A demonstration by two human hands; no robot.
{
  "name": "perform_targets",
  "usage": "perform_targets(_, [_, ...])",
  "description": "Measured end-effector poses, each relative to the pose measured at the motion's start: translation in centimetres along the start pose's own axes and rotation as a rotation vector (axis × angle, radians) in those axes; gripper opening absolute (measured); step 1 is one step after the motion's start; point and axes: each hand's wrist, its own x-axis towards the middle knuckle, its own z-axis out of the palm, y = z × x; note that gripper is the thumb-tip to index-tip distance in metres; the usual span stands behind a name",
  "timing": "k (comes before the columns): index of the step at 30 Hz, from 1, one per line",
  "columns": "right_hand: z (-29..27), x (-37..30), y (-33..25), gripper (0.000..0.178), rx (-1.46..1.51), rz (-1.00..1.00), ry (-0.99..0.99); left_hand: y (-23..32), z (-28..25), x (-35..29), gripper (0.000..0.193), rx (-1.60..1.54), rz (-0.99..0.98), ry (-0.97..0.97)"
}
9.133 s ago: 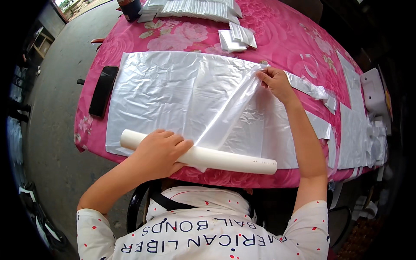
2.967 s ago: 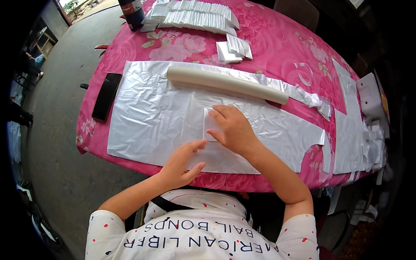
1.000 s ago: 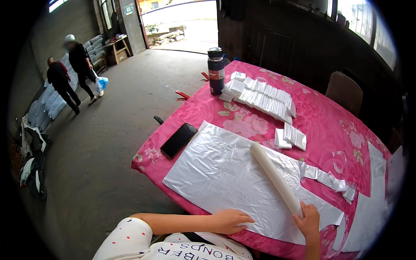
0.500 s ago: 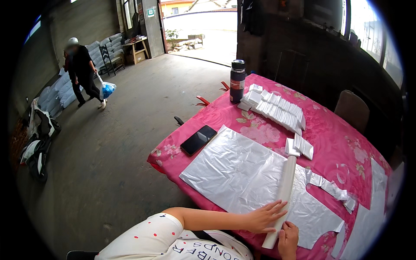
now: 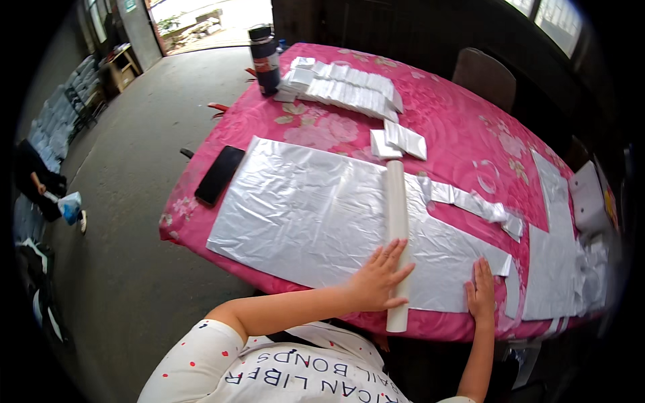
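A flat, silvery-white plastic bag (image 5: 302, 208) with a cut-out right end lies on the pink flowered tablecloth (image 5: 269, 121). Across it rests a long pale tube (image 5: 396, 208), pointing away from me. My left hand (image 5: 383, 277) lies on the near part of this tube, fingers spread, gripping nothing. Farther right, my right hand (image 5: 481, 290) is laid flat on the bag's narrower right part, its fingers stretched out. A crumpled strip of the same plastic (image 5: 470, 201) runs to the right beyond the tube. Two folded white packets (image 5: 398, 141) sit just past the tube's far end.
Rows of folded white packets (image 5: 353, 87) lie farther back, beside a dark bottle (image 5: 265, 64). A black phone (image 5: 220, 176) is at the table's left. More plastic bags (image 5: 547, 269) lie at the right edge. A chair (image 5: 484, 77) stands behind; a person (image 5: 40, 181) is far left.
My right hand has left the tube's near end and moved right onto the bag. My left hand stays on the tube. The view has swung to the right.
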Motion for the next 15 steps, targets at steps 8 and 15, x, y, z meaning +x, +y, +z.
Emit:
perform_targets(8, [-2.1,-3.2,12.1,0.043,-0.109,0.312,0.202,0.6,-0.7,0.4,0.065,-0.007,0.006,-0.027])
perform_targets(15, [-2.1,-3.7,13.0,0.030,-0.111,0.456,0.388,1.2,-1.0,0.2,0.063,0.003,0.031,-0.061])
